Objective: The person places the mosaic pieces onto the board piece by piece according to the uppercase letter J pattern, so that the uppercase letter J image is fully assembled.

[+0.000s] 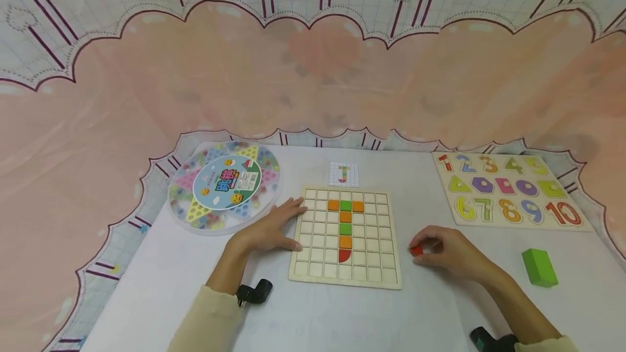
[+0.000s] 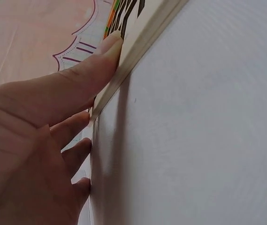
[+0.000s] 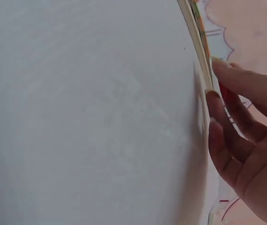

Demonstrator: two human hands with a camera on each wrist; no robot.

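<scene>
A wooden grid board (image 1: 318,271) lies on the white table with orange, green and red tiles set in a T-like column. At the foot of that column sits a red rounded tile (image 1: 344,256). My left hand (image 1: 266,228) rests against the board's left edge, thumb and fingers spread; its thumb (image 2: 102,61) touches the rim in the left wrist view. To the right of the board, my right hand (image 1: 452,251) pinches a small red tile (image 1: 416,250) between thumb and fingers, just above the table. In the right wrist view, the fingers mostly hide this tile.
Behind the board lies a small pattern card (image 1: 344,174) showing a similar coloured figure. A round Chinese-checkers box (image 1: 225,186) is at the left. At the right are a number-and-shape puzzle board (image 1: 511,192) and a green block (image 1: 539,268).
</scene>
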